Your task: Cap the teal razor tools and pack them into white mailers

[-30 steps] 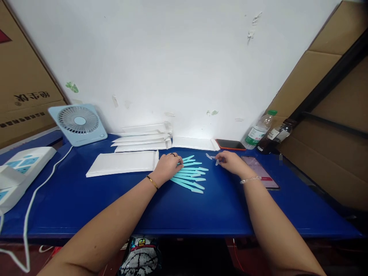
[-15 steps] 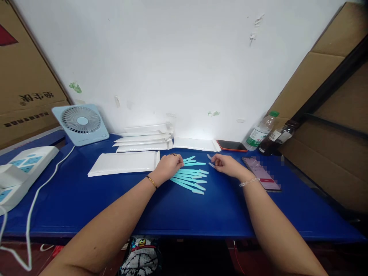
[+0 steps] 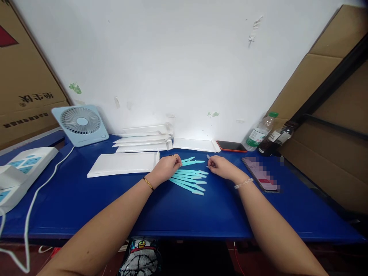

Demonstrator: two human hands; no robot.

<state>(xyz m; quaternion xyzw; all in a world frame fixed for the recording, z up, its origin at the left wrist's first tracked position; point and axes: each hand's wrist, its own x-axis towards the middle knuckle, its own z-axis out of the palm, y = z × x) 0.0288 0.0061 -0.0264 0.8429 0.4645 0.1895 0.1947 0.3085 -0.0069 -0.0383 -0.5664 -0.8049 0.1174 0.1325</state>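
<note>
Several light-blue plastic sticks [image 3: 189,178] lie fanned out on the blue table [image 3: 186,211]. My left hand [image 3: 165,168] rests curled on their left ends and presses them down. My right hand [image 3: 220,166] sits just right of the fan, fingers pinched on a small clear cap [image 3: 207,165] at the tip of one stick. Another small clear cap [image 3: 208,156] lies on the table just behind my right fingers.
White padded envelopes [image 3: 123,163] lie left of my hands, with more stacked [image 3: 143,140] by the wall. A small fan [image 3: 80,124] and a white power strip [image 3: 20,168] stand at the left. Two phones [image 3: 260,174] and two bottles [image 3: 260,132] are at the right, near cardboard boxes [image 3: 324,115].
My right hand has moved left from near the phone to the tips of the blue sticks, carrying a small clear cap. My left hand has stayed on the sticks.
</note>
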